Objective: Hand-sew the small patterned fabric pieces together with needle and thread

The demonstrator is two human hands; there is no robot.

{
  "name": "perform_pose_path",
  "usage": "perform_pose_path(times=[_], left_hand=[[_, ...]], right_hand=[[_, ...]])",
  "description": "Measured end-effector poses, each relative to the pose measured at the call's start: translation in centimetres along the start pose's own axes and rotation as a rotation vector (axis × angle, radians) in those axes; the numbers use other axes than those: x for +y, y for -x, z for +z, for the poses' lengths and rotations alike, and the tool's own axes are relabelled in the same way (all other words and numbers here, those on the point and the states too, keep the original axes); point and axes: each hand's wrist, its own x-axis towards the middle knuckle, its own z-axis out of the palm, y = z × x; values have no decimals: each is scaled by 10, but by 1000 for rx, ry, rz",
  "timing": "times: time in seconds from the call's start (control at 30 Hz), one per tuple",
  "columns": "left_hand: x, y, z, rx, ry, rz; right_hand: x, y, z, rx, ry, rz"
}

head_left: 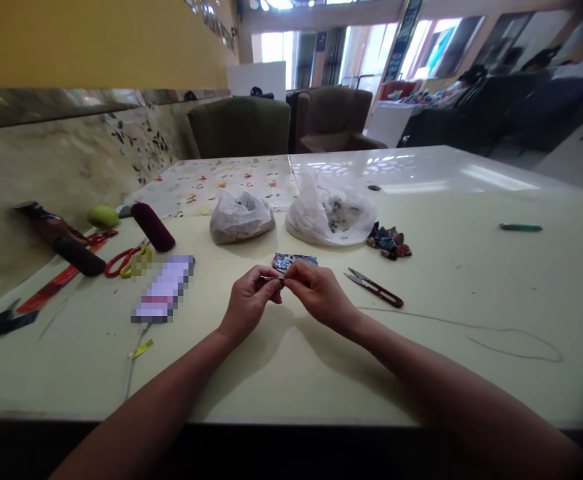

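Note:
My left hand (249, 293) and my right hand (321, 293) meet over the middle of the table, thumbs and forefingers pinched together. A thin, small item lies between the fingertips, too small to name. Just behind the fingers is a blue-and-white patterned piece with red edges (295, 260); I cannot tell if the hands touch it. A pair of thread snips (375, 288) with dark red handles lies right of my right hand. A long pale thread (471, 325) runs from near my right wrist across the table and loops back at the right.
Behind the hands stand two white plastic bags (241, 217), (331, 210), beside dark patterned fabric bits (389, 241). A green pen (520, 227) lies far right. Leftward are a phone (164, 290) on a cable, scissors (121, 261), a maroon thread cone (152, 227) and a green fruit (102, 216).

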Motion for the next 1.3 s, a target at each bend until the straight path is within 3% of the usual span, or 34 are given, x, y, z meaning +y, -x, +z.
perform_pose_path(times=[0.23, 0.43, 0.6, 0.7, 0.93, 1.3], left_hand=[[2, 2, 3, -17, 15, -42], [2, 1, 1, -31, 8, -101], [-4, 0, -1, -30, 102, -184], [-6, 0, -1, 14, 157, -212], [-4, -1, -1, 61, 184, -230], [0, 1, 0, 96, 157, -210]], right_hand=[[9, 6, 5, 51, 4, -34], [13, 7, 7, 34, -10, 30], [18, 5, 4, -38, -145, 35], [19, 3, -1, -11, -216, 64], [16, 3, -4, 66, -41, -96], [12, 4, -3, 88, 4, -103]])
